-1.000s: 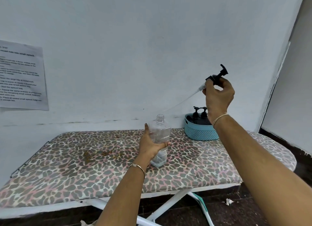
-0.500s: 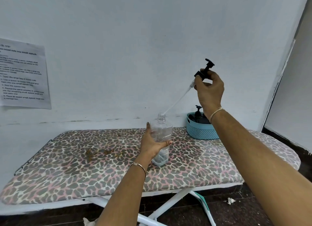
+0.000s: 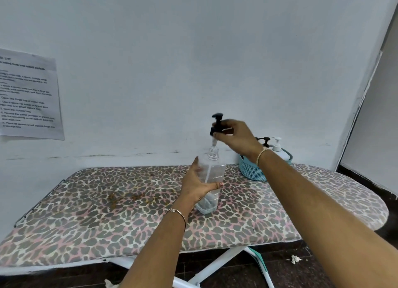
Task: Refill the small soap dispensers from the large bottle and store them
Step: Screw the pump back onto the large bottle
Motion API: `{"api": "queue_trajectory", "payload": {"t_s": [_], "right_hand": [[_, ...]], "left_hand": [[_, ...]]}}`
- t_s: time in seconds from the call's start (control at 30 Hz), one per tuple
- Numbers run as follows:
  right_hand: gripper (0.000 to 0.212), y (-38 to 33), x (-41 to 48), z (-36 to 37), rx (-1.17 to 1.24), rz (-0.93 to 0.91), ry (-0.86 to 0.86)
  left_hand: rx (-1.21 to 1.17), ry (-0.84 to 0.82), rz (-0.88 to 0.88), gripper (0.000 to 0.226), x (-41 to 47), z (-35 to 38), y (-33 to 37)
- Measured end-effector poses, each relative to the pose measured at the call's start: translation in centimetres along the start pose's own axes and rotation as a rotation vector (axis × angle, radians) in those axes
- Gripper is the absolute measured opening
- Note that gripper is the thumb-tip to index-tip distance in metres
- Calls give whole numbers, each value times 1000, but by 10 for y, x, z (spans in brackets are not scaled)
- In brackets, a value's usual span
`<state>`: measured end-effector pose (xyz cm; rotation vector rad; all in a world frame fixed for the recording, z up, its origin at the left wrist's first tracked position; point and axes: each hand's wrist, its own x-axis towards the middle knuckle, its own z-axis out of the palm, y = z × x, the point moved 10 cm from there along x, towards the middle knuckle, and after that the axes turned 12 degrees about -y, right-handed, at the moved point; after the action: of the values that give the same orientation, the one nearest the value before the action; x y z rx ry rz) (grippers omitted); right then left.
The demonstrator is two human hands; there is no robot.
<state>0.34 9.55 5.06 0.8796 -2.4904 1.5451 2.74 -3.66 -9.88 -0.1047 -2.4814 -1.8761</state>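
dark floor lies nearest, with one crumpled white paper scrap on it, below and right of the clear square-shouldered plastic bottle. white metal legs carry a long ironing board in a leopard-print cover, stained brown left of the bottle. the bottle stands upright on that cover, near the board's middle, with a little liquid in its bottom.

the left hand reaches in from below and grips the bottle's body, thumb on the near side, fingers wrapped behind; a thin metal bracelet sits on that wrist. the right hand hovers just above the bottle's neck and pinches the collar of a black pump head, whose clear tube runs down through the open neck into the bottle; the collar is not yet seated. a pale thread band circles that wrist.

just right of the bottle and behind it sits one teal woven basket, where two pump tops show plainly: one black, one white. behind the bottle rises a pale blue-white wall, with one printed paper sheet stuck far left.
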Motion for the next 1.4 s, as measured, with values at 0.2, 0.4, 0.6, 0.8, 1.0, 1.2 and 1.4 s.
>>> {"api": "queue_trajectory", "payload": {"t_s": [0.2,0.4,0.6,0.8,1.0,1.2,1.4], "right_hand": [[32,26,1,17,13,10,-91],[31,51,13,5,95,35,-133],[36,86,26,-8,122,78,-207],[35,94,32,-15,-25,126,-284],[34,88,32,-17,-88,185,-251],[41,70,28,-25,-244,291,-125],[29,77,14,-25,-265,410,1]], "left_hand": [[-65,-8,76,106,18,7,9],[-102,-70,60,104,54,20,3],[-70,-196,16,100,81,33,-8],[-3,-368,-75,91,88,39,0],[-94,-334,-105,98,80,37,30],[-22,-286,-131,71,80,32,54],[-30,-263,-224,78,80,34,40]]}}
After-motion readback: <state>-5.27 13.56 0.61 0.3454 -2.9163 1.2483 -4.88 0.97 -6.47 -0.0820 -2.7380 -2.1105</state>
